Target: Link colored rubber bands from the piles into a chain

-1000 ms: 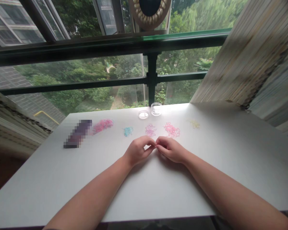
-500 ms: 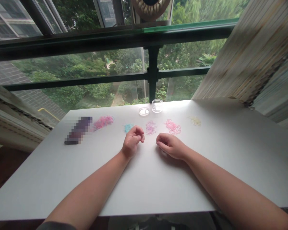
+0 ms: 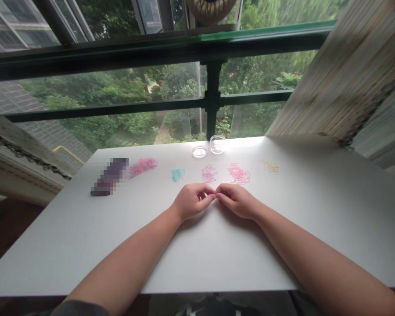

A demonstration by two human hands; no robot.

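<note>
In the head view, the left hand (image 3: 191, 202) and the right hand (image 3: 238, 201) meet tip to tip at the centre of the frame, low over the white table (image 3: 177, 263). Half a second ago the left hand was apart, curled near the teal pile (image 3: 177, 175); now it is back against the right, which stays in almost the same spot. That suggests both hands are again working on one tiny point together. Each thumb and forefinger is pinched closed; whether a piece lies between them is too small to tell.

The loop-shaped pieces lie in a row just beyond the hands, looking unchanged: a mixed pink pile (image 3: 144, 166) left of centre, then the teal one, a lilac pile (image 3: 209, 174) and a bright pink pile (image 3: 238, 174) nearest the fingertips, and a yellow pile (image 3: 271, 166) to the right. Behind them, a clear round container (image 3: 217, 150) stands beside a shallow clear dish (image 3: 199, 155).
</note>
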